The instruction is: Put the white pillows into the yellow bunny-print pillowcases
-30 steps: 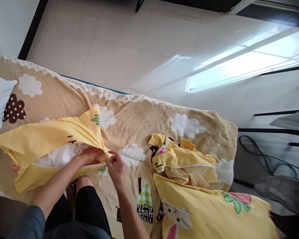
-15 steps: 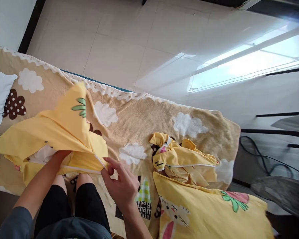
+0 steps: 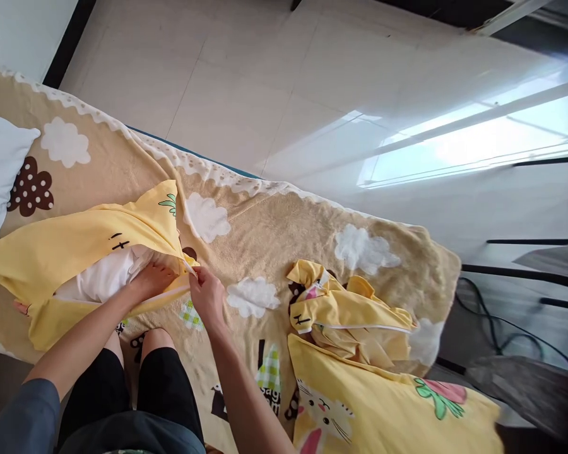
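A yellow pillowcase [image 3: 89,243] with a long zipper opening lies in front of me, a white pillow [image 3: 101,277] showing through the gap. My left hand [image 3: 155,279] reaches inside the opening, fingers curled down at the right end of the pillow; the fingertips are hidden. At the case's right end, my right hand [image 3: 208,296] pinches the white-zippered edge of the opening. The case's upper right corner, with green printed leaves, stands up above my left hand.
A beige cloud-patterned blanket [image 3: 284,221] covers the bed. To the right lie a crumpled yellow pillowcase [image 3: 360,315] and a yellow rabbit-print pillow [image 3: 383,403]. Another white pillow [image 3: 4,170] rests at far left. Black metal bars [image 3: 515,272] and a cable stand beyond the bed's right end.
The pillowcase's raised top has sunk and its opening gapes wider, uncovering more white pillow and my left hand. My right hand has moved left and slightly up with the edge.
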`<action>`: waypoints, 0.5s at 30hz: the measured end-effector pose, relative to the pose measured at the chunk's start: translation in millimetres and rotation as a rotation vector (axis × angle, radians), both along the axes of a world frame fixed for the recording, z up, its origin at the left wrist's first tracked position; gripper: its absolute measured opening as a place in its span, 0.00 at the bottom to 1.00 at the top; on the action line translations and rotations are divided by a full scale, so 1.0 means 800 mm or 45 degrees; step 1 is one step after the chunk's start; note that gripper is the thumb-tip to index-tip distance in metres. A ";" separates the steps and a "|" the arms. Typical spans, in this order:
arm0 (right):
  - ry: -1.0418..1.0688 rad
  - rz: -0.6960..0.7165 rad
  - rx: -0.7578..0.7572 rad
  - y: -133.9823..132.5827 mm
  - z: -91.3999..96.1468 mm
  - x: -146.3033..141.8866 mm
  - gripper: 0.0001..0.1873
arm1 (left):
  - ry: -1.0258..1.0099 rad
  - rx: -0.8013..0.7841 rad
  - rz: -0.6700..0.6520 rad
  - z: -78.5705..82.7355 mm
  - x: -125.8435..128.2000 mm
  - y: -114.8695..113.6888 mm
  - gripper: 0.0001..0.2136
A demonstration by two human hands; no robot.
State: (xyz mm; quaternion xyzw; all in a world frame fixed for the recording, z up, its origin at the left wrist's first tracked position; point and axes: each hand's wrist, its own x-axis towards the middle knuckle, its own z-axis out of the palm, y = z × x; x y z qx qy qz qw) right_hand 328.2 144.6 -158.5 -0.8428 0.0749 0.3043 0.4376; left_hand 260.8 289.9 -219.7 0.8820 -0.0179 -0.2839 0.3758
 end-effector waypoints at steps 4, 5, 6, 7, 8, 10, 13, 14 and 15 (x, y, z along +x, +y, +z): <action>0.164 -0.185 0.225 0.020 -0.006 -0.030 0.18 | 0.011 0.163 -0.013 -0.013 0.011 -0.011 0.16; 0.183 -0.169 0.231 0.022 -0.006 -0.038 0.19 | 0.019 0.192 -0.011 -0.017 0.012 -0.011 0.16; 0.207 -0.155 0.242 0.021 -0.006 -0.045 0.19 | 0.028 0.217 -0.007 -0.021 0.012 -0.010 0.16; 0.243 -0.120 0.254 0.017 -0.006 -0.051 0.20 | 0.037 0.236 -0.003 -0.024 0.011 -0.009 0.16; 0.286 -0.055 0.264 0.011 -0.006 -0.054 0.21 | 0.047 0.250 -0.001 -0.026 0.009 -0.007 0.15; 0.356 0.145 0.249 -0.007 -0.009 -0.049 0.23 | 0.067 0.254 -0.004 -0.028 0.004 -0.006 0.15; 0.294 0.303 0.137 -0.031 -0.032 -0.013 0.28 | 0.090 0.204 -0.022 -0.026 0.000 -0.004 0.15; 0.228 0.275 0.092 -0.035 -0.045 0.003 0.29 | 0.093 0.181 -0.024 -0.024 0.000 -0.003 0.14; 0.163 0.232 0.057 -0.034 -0.059 0.019 0.28 | 0.093 0.158 -0.020 -0.021 0.001 -0.001 0.13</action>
